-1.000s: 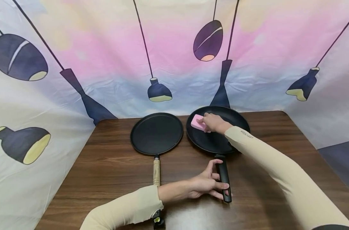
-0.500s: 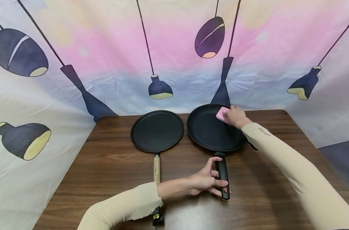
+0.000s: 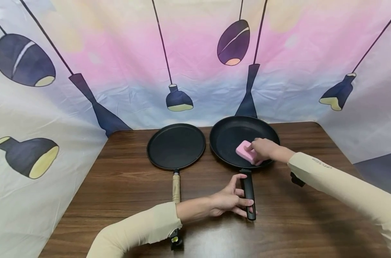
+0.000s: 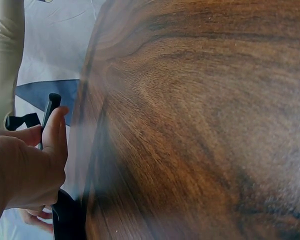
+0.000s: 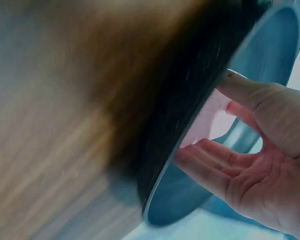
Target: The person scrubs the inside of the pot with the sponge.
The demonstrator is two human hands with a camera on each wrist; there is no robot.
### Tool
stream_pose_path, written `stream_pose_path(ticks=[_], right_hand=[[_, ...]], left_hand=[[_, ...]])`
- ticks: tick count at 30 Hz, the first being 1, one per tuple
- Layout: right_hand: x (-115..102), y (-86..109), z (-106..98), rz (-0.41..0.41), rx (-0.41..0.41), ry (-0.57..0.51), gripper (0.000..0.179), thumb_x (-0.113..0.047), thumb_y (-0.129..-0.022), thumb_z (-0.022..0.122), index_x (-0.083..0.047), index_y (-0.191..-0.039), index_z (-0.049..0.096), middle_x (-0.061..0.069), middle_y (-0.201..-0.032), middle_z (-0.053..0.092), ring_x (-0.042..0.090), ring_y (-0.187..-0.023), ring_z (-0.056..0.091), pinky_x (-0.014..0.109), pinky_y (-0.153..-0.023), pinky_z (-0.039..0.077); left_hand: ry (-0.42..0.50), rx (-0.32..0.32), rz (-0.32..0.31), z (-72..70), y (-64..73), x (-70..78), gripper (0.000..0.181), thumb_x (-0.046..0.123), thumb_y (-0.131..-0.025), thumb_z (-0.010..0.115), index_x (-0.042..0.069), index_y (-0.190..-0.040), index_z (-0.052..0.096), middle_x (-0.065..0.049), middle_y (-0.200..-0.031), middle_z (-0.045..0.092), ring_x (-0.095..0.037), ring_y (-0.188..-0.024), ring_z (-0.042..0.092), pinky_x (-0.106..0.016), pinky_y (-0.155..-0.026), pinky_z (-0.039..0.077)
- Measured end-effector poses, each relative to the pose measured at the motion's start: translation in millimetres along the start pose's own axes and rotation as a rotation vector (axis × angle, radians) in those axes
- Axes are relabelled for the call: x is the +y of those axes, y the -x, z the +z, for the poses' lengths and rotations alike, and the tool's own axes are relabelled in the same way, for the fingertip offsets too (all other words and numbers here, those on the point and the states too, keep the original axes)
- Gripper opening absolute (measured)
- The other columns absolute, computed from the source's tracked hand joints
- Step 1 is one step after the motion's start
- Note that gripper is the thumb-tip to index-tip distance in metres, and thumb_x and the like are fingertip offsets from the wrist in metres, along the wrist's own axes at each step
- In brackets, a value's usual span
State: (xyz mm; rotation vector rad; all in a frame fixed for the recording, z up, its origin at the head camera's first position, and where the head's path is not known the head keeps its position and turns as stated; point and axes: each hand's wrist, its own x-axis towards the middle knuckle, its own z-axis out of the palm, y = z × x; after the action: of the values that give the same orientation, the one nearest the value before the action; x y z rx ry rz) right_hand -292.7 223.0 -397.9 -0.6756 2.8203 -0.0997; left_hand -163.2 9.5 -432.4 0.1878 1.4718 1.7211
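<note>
A deep black frying pan (image 3: 226, 139) rests on the table at the right of the head view. Its black handle (image 3: 249, 191) points toward me, and my left hand (image 3: 227, 200) grips it with thumb and fingers on either side. Inside the pan, my right hand (image 3: 265, 149) holds a pink sponge (image 3: 245, 152) against the lower right part of the surface. In the right wrist view the fingers (image 5: 210, 167) and thumb pinch the sponge (image 5: 210, 120) just behind the pan's rim. The left wrist view shows the handle's end (image 4: 52, 102) between the fingers.
To the left lies a flat black griddle pan (image 3: 176, 147) with a wooden handle (image 3: 176, 188), partly covered by my left forearm. Both pans lie on a brown wooden table (image 3: 118, 186). Behind it hangs a cloth backdrop (image 3: 195, 64) printed with lamps.
My right hand swept the sponge from the pan's left side to its upper right, then down toward the handle end. The left hand keeps its grip on the handle.
</note>
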Motion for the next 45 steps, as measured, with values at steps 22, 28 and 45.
stream_pose_path(ticks=[22,28,45], right_hand=[[-10.7,-96.6,-1.6,-0.097,0.122,-0.053,0.052,-0.007,-0.089,0.078,-0.014,-0.139,0.064,0.022,-0.128,0.062,0.033,-0.107,0.062,0.047,-0.093,0.054],[2.6,-104.2,-5.5,0.000,0.114,-0.088,0.055,-0.006,-0.090,0.076,-0.014,-0.142,0.060,0.023,-0.132,0.059,0.033,-0.108,0.058,0.049,-0.096,0.052],[61.1,-53.2,-8.7,0.043,0.021,-0.104,0.053,-0.006,-0.088,0.077,-0.004,-0.139,0.062,0.028,-0.112,0.069,0.027,-0.080,0.052,0.038,-0.073,0.047]], left_hand=[[0.011,-0.005,-0.018,4.1,1.0,0.3,0.075,-0.011,-0.095,0.062,0.031,-0.144,0.024,-0.014,-0.102,0.065,-0.047,-0.106,0.071,-0.044,-0.082,0.064],[0.014,0.008,-0.012,3.3,0.4,1.4,0.075,-0.012,-0.095,0.062,0.031,-0.144,0.025,-0.014,-0.101,0.065,-0.047,-0.105,0.071,-0.045,-0.082,0.064],[0.015,0.017,-0.015,2.0,-1.3,0.8,0.076,-0.012,-0.094,0.062,0.032,-0.144,0.025,-0.014,-0.101,0.065,-0.047,-0.104,0.072,-0.046,-0.083,0.063]])
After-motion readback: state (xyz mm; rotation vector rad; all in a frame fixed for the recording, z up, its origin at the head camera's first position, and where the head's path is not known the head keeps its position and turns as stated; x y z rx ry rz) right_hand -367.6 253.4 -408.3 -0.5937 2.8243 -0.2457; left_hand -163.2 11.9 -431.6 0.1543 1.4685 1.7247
